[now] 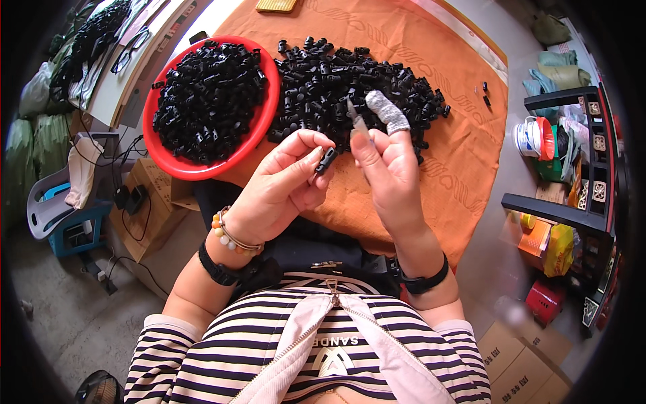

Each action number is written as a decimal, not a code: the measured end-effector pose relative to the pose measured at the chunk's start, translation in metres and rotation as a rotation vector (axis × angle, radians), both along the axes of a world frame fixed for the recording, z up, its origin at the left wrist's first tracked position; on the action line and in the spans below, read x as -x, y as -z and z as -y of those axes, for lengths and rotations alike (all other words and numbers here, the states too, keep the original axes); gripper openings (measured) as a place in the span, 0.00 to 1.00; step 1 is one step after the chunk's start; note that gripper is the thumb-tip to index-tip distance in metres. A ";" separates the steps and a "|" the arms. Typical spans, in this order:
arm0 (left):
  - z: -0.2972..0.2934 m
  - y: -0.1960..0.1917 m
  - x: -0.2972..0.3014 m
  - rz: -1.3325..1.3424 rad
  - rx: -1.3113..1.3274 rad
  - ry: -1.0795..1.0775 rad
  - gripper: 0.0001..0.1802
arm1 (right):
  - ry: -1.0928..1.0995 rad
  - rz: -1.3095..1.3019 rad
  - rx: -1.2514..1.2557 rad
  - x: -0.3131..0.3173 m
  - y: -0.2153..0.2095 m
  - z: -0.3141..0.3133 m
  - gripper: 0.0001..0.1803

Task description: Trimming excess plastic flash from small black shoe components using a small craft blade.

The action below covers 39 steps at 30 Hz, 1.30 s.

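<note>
Your left hand (282, 182) covers most of the small black plastic clip (326, 160) it pinches; only the clip's upper end shows past your fingertips. In your right hand (387, 165) the thin metal blade (354, 114) shows only its tip, and its handle is buried in your grip. The grey finger cot (388, 111) hides the fingertip beneath it. The loose pile of black parts (350, 81) is partly screened by both hands, and single pieces in it are too small to make out. The yellow object (276, 5) at the top is cut off by the frame. The shelf (572, 155) on your right blurs toward the rim.
</note>
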State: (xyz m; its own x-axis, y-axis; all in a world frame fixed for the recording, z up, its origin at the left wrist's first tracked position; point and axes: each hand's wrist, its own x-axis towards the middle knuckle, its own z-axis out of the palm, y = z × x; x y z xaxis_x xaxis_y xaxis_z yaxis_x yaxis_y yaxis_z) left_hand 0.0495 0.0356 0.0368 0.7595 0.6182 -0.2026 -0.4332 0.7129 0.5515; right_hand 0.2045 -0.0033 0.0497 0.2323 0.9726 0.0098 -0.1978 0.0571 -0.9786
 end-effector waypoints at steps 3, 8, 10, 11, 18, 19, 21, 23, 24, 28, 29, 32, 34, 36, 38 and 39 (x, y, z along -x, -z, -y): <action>-0.001 -0.002 0.001 -0.042 0.018 -0.010 0.12 | -0.064 0.046 0.065 -0.009 0.002 0.004 0.27; -0.002 -0.001 0.001 -0.029 0.032 -0.016 0.11 | -0.086 -0.074 0.118 -0.008 0.000 0.010 0.24; -0.002 -0.004 0.001 -0.018 0.022 -0.016 0.10 | -0.092 -0.072 0.127 -0.009 0.003 0.012 0.24; -0.001 -0.005 0.001 -0.042 0.020 -0.034 0.10 | -0.101 -0.078 0.145 -0.011 0.004 0.012 0.24; -0.002 -0.002 0.001 -0.357 -0.314 -0.172 0.10 | 0.080 -0.023 0.157 -0.042 0.012 0.017 0.24; -0.004 -0.003 0.001 -0.411 -0.295 -0.245 0.10 | 0.144 0.042 0.145 -0.049 0.013 0.019 0.24; -0.013 0.001 0.010 -0.453 -0.282 -0.292 0.10 | 0.220 0.189 0.115 -0.068 0.021 0.025 0.28; -0.024 0.011 0.021 -0.470 -0.230 -0.390 0.10 | 0.250 0.291 0.142 -0.073 0.026 0.032 0.30; -0.030 0.017 0.029 -0.471 -0.209 -0.432 0.10 | 0.278 0.391 0.167 -0.074 0.028 0.036 0.32; -0.049 0.032 0.058 -0.432 -0.120 -0.606 0.14 | 0.250 0.437 0.182 -0.064 0.043 0.039 0.33; -0.052 0.034 0.065 -0.436 -0.114 -0.615 0.17 | 0.228 0.497 0.189 -0.064 0.047 0.039 0.34; -0.050 0.028 0.064 -0.498 -0.132 -0.669 0.19 | 0.225 0.706 0.212 -0.055 0.059 0.035 0.35; -0.046 0.025 0.061 -0.507 -0.132 -0.678 0.19 | 0.242 0.799 0.198 -0.046 0.063 0.028 0.38; -0.042 0.026 0.060 -0.513 -0.133 -0.689 0.19 | 0.299 0.948 0.235 -0.037 0.060 0.021 0.41; -0.036 0.030 0.059 -0.446 -0.171 -0.648 0.17 | 0.305 1.025 0.221 -0.034 0.062 0.019 0.42; -0.034 0.026 0.052 -0.461 -0.152 -0.606 0.14 | 0.328 1.072 0.225 -0.034 0.065 0.018 0.39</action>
